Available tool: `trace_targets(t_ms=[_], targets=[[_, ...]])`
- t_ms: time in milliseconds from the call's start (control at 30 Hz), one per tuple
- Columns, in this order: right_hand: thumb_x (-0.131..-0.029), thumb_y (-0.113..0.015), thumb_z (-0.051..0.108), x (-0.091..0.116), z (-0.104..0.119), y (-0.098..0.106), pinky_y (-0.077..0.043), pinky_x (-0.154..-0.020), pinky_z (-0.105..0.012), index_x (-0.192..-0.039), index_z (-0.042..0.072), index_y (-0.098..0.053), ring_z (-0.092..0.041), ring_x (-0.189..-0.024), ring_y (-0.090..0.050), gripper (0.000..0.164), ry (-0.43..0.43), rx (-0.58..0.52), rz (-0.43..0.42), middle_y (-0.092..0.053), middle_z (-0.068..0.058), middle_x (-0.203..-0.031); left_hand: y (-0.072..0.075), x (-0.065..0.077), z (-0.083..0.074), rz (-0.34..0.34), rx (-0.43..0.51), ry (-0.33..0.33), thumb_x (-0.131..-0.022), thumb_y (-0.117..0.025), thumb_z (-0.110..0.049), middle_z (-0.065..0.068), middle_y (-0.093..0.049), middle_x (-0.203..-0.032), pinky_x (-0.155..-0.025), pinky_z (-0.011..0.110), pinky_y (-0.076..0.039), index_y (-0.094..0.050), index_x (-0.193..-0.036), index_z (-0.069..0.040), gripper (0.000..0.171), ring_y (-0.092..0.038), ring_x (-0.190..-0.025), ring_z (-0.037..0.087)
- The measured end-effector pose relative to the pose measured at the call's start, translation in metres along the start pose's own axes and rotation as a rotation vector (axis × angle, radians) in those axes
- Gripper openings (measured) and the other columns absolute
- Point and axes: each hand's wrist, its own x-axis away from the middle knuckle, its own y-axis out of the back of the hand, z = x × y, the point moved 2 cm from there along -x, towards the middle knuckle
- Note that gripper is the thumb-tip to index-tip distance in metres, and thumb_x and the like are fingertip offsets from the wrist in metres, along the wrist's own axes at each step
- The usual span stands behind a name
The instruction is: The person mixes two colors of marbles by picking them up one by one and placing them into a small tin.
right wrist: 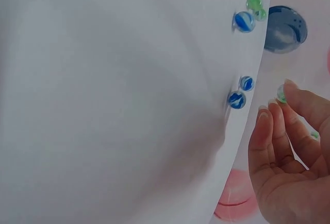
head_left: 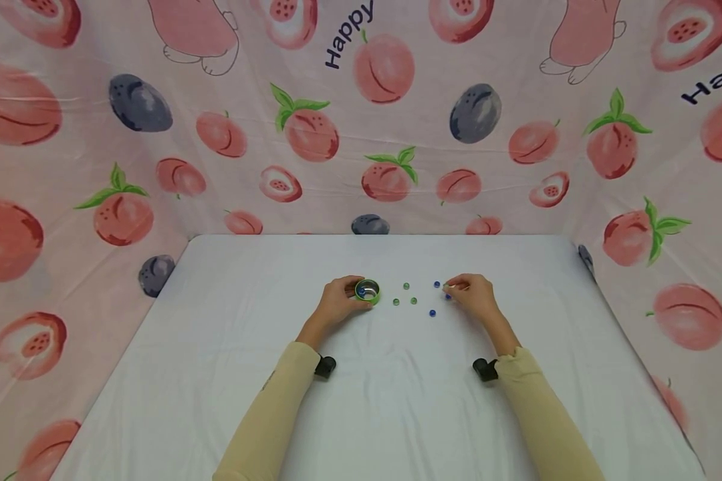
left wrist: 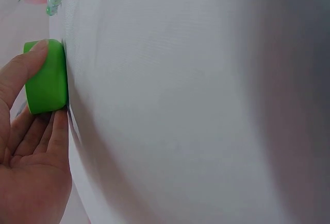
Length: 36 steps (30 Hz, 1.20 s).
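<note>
Head: from above, facing forward and down, farthest, wide over white-covered table
Left wrist: close, low, tilted, green cup at left edge
Right wrist: close, tilted, blue marbles right of centre
Head/right wrist shared: blue marbles

Pink fruit-print cloth walls behind and beside a white-covered table.

You have one short, round, bright green cup on one white-covered worktop. Right of the cup, you can count three small, round, translucent green marbles and three blue marbles; a seventh marble, pale green, is farther right, in one of your two hands. Inside the cup, you see at least one blue marble; its exact count is unclear.
</note>
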Motion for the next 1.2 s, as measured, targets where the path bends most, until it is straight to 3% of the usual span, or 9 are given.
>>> trace_targets(t_ms=[433, 1200], targets=[[-0.097, -0.077, 0.011, -0.01, 0.021, -0.017, -0.046, -0.067, -0.022, -0.109, -0.009, -0.076, -0.025, -0.086, -0.062, 0.023, 0.047, -0.02, 0.006, -0.071, -0.016, -0.091, -0.001, -0.001, 0.003, -0.004, 0.002, -0.006, -0.082, -0.089, 0.001, 0.027, -0.066, -0.136, -0.111, 0.04, -0.055, -0.06, -0.141, 0.009, 0.066, -0.066, -0.129, 0.038], [-0.094, -0.08, 0.011, -0.016, 0.06, -0.063, -0.045, -0.063, -0.021, -0.105, -0.006, -0.078, -0.018, -0.078, -0.063, 0.02, 0.117, -0.066, 0.087, -0.07, -0.01, -0.082, -0.001, -0.001, 0.0, -0.009, -0.024, -0.005, -0.082, -0.089, 0.0, 0.026, -0.066, -0.137, -0.11, 0.039, -0.055, -0.062, -0.139, 0.008, 0.064, -0.066, -0.129, 0.037]])
